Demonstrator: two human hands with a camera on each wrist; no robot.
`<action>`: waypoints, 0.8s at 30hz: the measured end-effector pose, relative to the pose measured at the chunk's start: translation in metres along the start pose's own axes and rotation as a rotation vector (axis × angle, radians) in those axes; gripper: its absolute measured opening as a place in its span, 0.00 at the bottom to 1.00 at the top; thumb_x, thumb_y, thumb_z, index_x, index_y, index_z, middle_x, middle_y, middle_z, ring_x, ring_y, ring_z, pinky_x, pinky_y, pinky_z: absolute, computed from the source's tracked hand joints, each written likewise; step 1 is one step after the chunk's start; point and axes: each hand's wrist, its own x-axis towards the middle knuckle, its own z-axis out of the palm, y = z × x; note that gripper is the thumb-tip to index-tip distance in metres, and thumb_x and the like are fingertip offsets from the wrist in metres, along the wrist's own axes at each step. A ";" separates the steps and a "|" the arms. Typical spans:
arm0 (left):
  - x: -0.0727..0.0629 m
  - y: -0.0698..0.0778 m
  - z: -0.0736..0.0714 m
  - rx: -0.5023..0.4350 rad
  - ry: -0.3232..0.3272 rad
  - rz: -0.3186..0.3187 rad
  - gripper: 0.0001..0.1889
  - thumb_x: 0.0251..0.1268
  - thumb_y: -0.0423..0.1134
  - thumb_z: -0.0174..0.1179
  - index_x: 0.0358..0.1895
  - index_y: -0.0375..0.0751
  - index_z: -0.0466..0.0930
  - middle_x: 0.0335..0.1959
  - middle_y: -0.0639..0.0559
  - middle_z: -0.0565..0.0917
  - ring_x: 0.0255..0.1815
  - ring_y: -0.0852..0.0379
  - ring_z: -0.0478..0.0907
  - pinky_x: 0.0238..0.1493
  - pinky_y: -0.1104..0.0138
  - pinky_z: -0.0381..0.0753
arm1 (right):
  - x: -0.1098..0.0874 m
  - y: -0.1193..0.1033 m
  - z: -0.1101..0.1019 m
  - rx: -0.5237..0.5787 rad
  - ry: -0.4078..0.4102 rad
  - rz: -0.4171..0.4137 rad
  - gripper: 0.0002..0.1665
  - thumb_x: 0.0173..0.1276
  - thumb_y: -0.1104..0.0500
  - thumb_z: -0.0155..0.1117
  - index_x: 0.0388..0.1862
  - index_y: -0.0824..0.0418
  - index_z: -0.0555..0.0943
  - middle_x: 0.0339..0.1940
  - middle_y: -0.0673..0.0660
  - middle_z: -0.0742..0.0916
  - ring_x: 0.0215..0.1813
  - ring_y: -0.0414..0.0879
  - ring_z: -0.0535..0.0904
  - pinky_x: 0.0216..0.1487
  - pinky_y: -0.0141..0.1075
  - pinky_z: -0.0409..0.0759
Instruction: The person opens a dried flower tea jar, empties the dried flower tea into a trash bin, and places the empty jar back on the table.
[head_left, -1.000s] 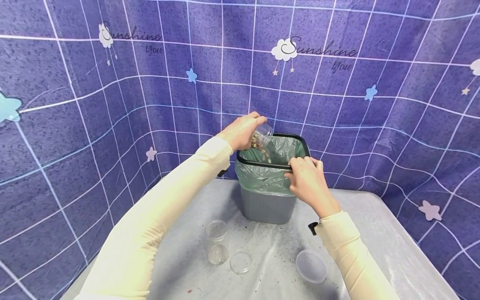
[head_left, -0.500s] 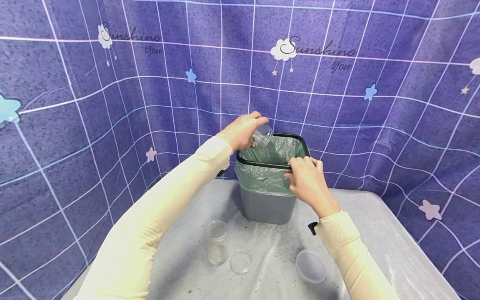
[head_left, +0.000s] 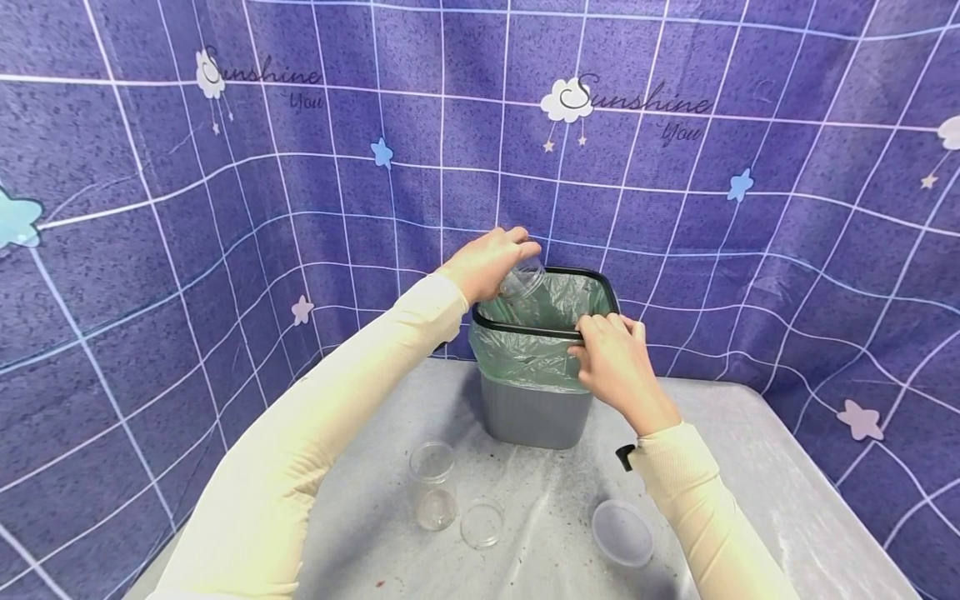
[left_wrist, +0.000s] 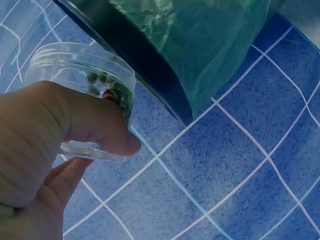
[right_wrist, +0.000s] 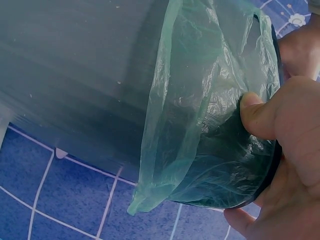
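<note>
My left hand [head_left: 486, 265] holds a clear plastic jar [head_left: 528, 273] tipped over the left part of a grey trash bin [head_left: 536, 417]. In the left wrist view the thumb and fingers wrap the jar [left_wrist: 67, 60], and a few greenish and reddish bits [left_wrist: 104, 82] show through its wall. A green bin liner [head_left: 525, 357] folds down over the bin's outside, under a black rim [head_left: 528, 330]. My right hand [head_left: 617, 358] grips that rim at its near right corner; in the right wrist view its thumb presses the liner [right_wrist: 215, 90] from outside. The bin's bottom is hidden.
On the grey table [head_left: 360, 533], an open clear jar [head_left: 433, 487] stands in front of the bin, beside a clear round lid [head_left: 482, 524]. A whitish round lid [head_left: 622, 533] lies by the right forearm. Small crumbs dot the surface. A purple patterned curtain [head_left: 420, 200] hangs behind.
Bits that were pouring from the jar into the bin have left it almost empty in the head view. The left hand has shifted slightly; the right hand keeps its grip.
</note>
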 end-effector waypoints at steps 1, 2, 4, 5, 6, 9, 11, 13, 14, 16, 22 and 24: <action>0.000 0.000 0.000 0.004 -0.002 0.001 0.38 0.47 0.20 0.73 0.65 0.46 0.75 0.63 0.45 0.75 0.58 0.39 0.77 0.63 0.54 0.78 | 0.000 0.000 0.000 0.000 -0.001 0.000 0.14 0.64 0.58 0.74 0.35 0.59 0.74 0.31 0.55 0.83 0.42 0.57 0.76 0.62 0.59 0.66; 0.000 0.001 0.000 0.008 -0.003 0.001 0.38 0.47 0.20 0.72 0.65 0.46 0.75 0.63 0.46 0.75 0.59 0.39 0.76 0.63 0.54 0.78 | 0.000 0.000 0.000 0.001 -0.001 0.001 0.14 0.64 0.58 0.74 0.35 0.59 0.74 0.31 0.55 0.83 0.42 0.57 0.76 0.62 0.59 0.66; -0.001 0.001 0.001 0.016 -0.004 0.000 0.36 0.51 0.19 0.70 0.66 0.47 0.76 0.65 0.46 0.74 0.61 0.39 0.75 0.64 0.53 0.78 | 0.000 0.000 0.001 0.002 -0.002 0.002 0.14 0.64 0.59 0.73 0.35 0.59 0.74 0.32 0.55 0.83 0.42 0.57 0.76 0.62 0.59 0.66; -0.001 0.002 0.001 0.019 -0.004 0.003 0.36 0.51 0.20 0.70 0.66 0.47 0.76 0.66 0.45 0.74 0.62 0.39 0.75 0.65 0.53 0.77 | 0.000 0.000 0.001 0.002 -0.002 0.002 0.14 0.64 0.59 0.73 0.35 0.59 0.75 0.32 0.55 0.83 0.43 0.57 0.76 0.62 0.59 0.66; -0.001 0.002 0.001 0.023 -0.003 0.003 0.35 0.53 0.19 0.68 0.66 0.47 0.76 0.67 0.45 0.74 0.63 0.40 0.74 0.65 0.53 0.77 | 0.000 0.000 0.001 0.003 -0.002 0.003 0.14 0.64 0.59 0.73 0.36 0.59 0.75 0.32 0.55 0.83 0.43 0.57 0.76 0.63 0.59 0.66; 0.000 0.003 0.002 0.029 -0.002 0.006 0.33 0.59 0.19 0.63 0.67 0.49 0.77 0.69 0.45 0.73 0.65 0.40 0.73 0.67 0.52 0.76 | 0.001 0.000 0.001 0.004 -0.001 0.004 0.14 0.64 0.59 0.73 0.36 0.59 0.75 0.32 0.56 0.83 0.43 0.57 0.76 0.63 0.60 0.66; 0.000 0.004 0.003 0.030 -0.001 0.012 0.32 0.61 0.20 0.63 0.67 0.50 0.77 0.70 0.45 0.73 0.66 0.40 0.72 0.67 0.52 0.76 | 0.001 0.000 0.001 0.004 -0.001 0.003 0.13 0.64 0.59 0.73 0.36 0.59 0.75 0.33 0.56 0.83 0.43 0.57 0.76 0.63 0.60 0.66; 0.000 0.004 0.004 0.031 0.003 0.020 0.31 0.64 0.20 0.60 0.67 0.51 0.78 0.71 0.46 0.73 0.67 0.40 0.72 0.67 0.51 0.77 | 0.001 0.000 0.001 0.005 0.000 0.003 0.13 0.64 0.59 0.73 0.36 0.59 0.75 0.33 0.56 0.83 0.43 0.57 0.76 0.63 0.60 0.66; 0.000 0.005 0.004 0.033 0.005 0.023 0.30 0.66 0.21 0.59 0.68 0.51 0.78 0.71 0.46 0.73 0.68 0.41 0.72 0.66 0.51 0.77 | 0.001 0.000 0.001 0.005 0.001 0.002 0.13 0.64 0.59 0.73 0.36 0.59 0.75 0.33 0.56 0.83 0.43 0.57 0.76 0.63 0.60 0.66; 0.000 0.006 0.004 0.037 0.011 0.033 0.29 0.66 0.21 0.59 0.67 0.51 0.78 0.71 0.45 0.73 0.68 0.41 0.72 0.66 0.51 0.78 | 0.001 0.001 0.001 0.005 0.003 0.001 0.14 0.64 0.59 0.73 0.36 0.59 0.75 0.32 0.56 0.83 0.43 0.57 0.76 0.63 0.60 0.66; 0.002 0.009 0.002 0.057 0.006 0.050 0.29 0.67 0.22 0.59 0.68 0.51 0.78 0.72 0.47 0.72 0.69 0.43 0.71 0.69 0.53 0.76 | 0.000 0.001 0.001 0.005 0.007 -0.002 0.14 0.64 0.59 0.73 0.35 0.59 0.74 0.32 0.56 0.83 0.42 0.57 0.76 0.63 0.60 0.66; 0.003 0.011 0.001 0.065 0.001 0.059 0.29 0.67 0.22 0.59 0.68 0.52 0.78 0.72 0.47 0.72 0.70 0.43 0.70 0.69 0.53 0.76 | 0.000 0.001 0.001 0.006 0.005 0.001 0.14 0.64 0.59 0.74 0.36 0.59 0.75 0.32 0.56 0.83 0.42 0.57 0.76 0.63 0.60 0.66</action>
